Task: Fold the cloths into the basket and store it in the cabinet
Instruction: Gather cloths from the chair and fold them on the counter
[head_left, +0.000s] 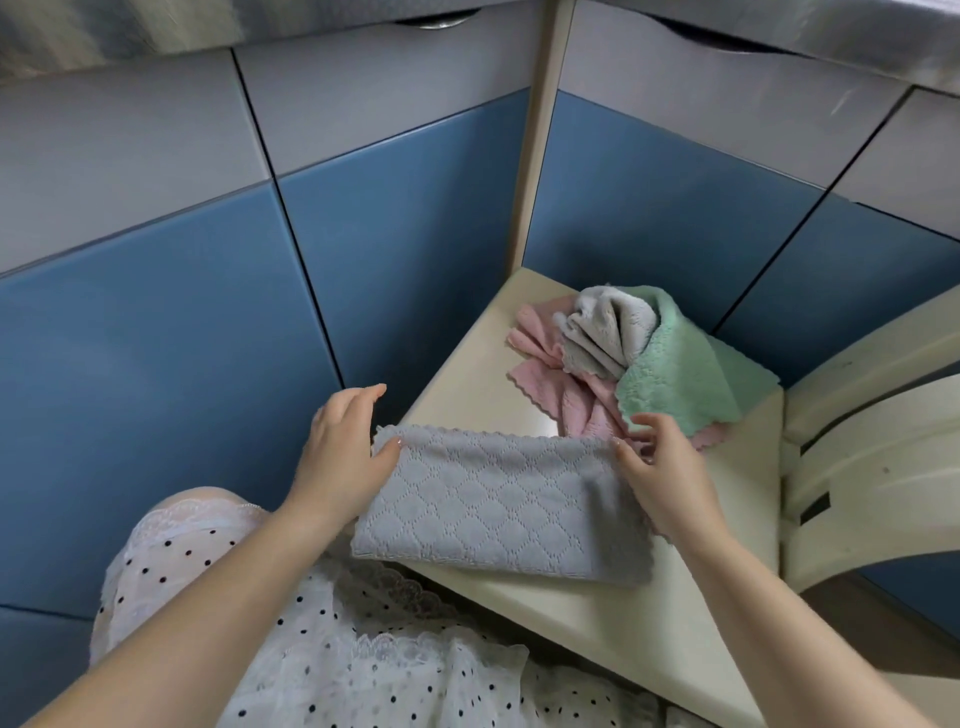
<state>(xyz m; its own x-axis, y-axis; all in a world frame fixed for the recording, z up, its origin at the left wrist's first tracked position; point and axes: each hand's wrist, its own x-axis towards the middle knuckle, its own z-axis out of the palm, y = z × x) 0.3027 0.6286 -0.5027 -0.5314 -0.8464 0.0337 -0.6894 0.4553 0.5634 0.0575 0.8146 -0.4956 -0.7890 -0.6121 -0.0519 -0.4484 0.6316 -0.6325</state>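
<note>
A grey quilted cloth (498, 504) lies folded in half on the near part of the cream stool top (467, 379), its scalloped edges along the far side. My left hand (345, 447) pinches its far left corner with the thumb on top. At the far right corner, my right hand (657, 467) pinches the cloth between thumb and fingers. Behind it lies a crumpled heap: a pink cloth (545, 369) at the bottom, a light grey cloth (602, 327) bunched on it, and a green cloth (670, 374) draped over the right side. No basket is in view.
Blue and grey cabinet doors (405, 218) form a corner right behind the stool. A cream plastic chair back (872, 467) stands against the stool's right edge. My polka-dot dress (311, 623) fills the near foreground.
</note>
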